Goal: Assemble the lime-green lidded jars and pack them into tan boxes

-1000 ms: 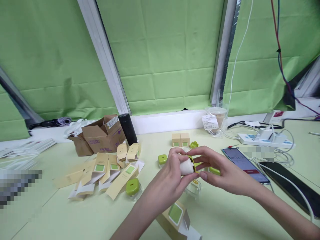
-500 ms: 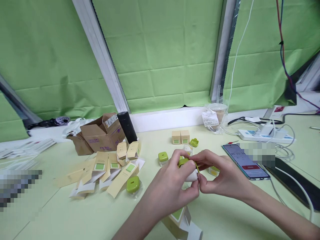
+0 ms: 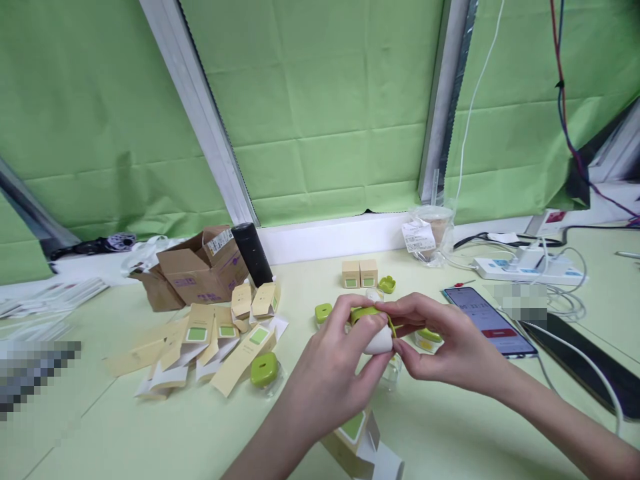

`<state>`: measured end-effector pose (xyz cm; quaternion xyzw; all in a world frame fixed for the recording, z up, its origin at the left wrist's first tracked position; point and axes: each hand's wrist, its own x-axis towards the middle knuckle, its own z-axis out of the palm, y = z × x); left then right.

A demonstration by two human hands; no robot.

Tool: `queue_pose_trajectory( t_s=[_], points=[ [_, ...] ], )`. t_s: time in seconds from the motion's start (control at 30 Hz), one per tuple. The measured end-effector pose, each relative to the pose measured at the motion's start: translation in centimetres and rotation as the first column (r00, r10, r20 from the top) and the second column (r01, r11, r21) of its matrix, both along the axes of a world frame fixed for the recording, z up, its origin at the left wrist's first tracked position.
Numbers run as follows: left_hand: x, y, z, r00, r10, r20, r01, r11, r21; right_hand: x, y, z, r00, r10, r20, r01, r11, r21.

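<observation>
Over the table my left hand (image 3: 336, 363) is closed around a small rounded white piece (image 3: 379, 342) with a green part (image 3: 364, 312) on top. My right hand (image 3: 447, 340) pinches a thin green edge or band (image 3: 392, 326) at the piece's right side; fingers hide how it joins. Just below the fingers sits a clear container (image 3: 391, 375). Green-lidded clear jars stand around: one jar (image 3: 323, 313) behind my left hand, one (image 3: 427, 338) partly behind my right, and another (image 3: 264, 369) farther left. An opened, torn carton (image 3: 353, 437) lies beneath my left wrist.
Two small cartons (image 3: 360, 275) stand at the back beside a green flower-shaped piece (image 3: 387, 285). Flattened cartons (image 3: 197, 333), a brown box (image 3: 200, 273) and a black cylinder (image 3: 253, 253) are left. A phone (image 3: 487, 325), power strip (image 3: 530, 270), cables and a bagged cup (image 3: 431, 233) lie right.
Both hands have shifted slightly, and the white piece shows more between them. The clear container below the fingers has come into view. The camera has moved a little.
</observation>
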<state>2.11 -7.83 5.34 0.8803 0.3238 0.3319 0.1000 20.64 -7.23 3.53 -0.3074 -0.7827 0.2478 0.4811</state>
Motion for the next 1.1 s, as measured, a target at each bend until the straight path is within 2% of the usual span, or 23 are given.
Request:
queue_pose_trajectory(
  t_s=[0.1, 0.2, 0.4, 0.67, 0.77, 0.87, 0.93, 0.97, 1.03, 1.1],
  points=[
    [0.0, 0.1, 0.1, 0.993, -0.009, 0.116, 0.013, 0.999, -0.036, -0.1, -0.2, 0.0, 0.999, 0.026, -0.025, -0.027, 0.999, -0.029],
    [0.3, 0.2, 0.0, 0.977, 0.008, 0.213, 0.015, 0.994, -0.106, -0.3, -0.4, 0.0, 0.997, 0.018, -0.071, -0.027, 0.992, -0.12],
    [0.6, 0.3, -0.1, 0.955, 0.045, 0.293, 0.043, 0.957, -0.288, -0.6, -0.6, -0.1, 0.989, -0.026, -0.144, -0.006, 0.976, -0.217],
    [0.8, 0.3, 0.5, 0.911, 0.063, 0.407, 0.178, 0.831, -0.527, -0.3, -0.8, 0.2, 0.987, -0.109, -0.117, 0.079, 0.969, -0.235],
    [0.5, 0.5, 0.3, 0.904, 0.06, 0.424, 0.203, 0.811, -0.549, -0.3, -0.7, 0.1, 0.986, -0.109, -0.127, 0.079, 0.973, -0.216],
    [0.1, 1.0, -0.2, 0.915, 0.1, 0.392, 0.157, 0.805, -0.572, -0.3, -0.2, -0.2, 0.986, -0.113, -0.122, 0.093, 0.983, -0.159],
    [-0.1, 1.5, -0.4, 0.914, 0.106, 0.391, 0.175, 0.768, -0.616, -0.3, 0.2, -0.4, 0.988, -0.115, -0.102, 0.104, 0.988, -0.113],
    [-0.1, 1.8, -0.5, 0.903, 0.097, 0.419, 0.221, 0.73, -0.647, -0.3, 0.5, -0.5, 0.991, -0.111, -0.08, 0.103, 0.99, -0.094],
    [0.2, 2.2, -0.6, 0.856, 0.112, 0.504, 0.326, 0.641, -0.695, -0.2, 0.9, -0.6, 0.996, -0.084, -0.033, 0.082, 0.994, -0.066],
    [0.5, 2.5, -0.6, 0.803, 0.177, 0.568, 0.372, 0.596, -0.712, -0.1, 1.4, -0.7, 0.999, -0.033, 0.008, 0.034, 0.998, -0.059]
  ],
)
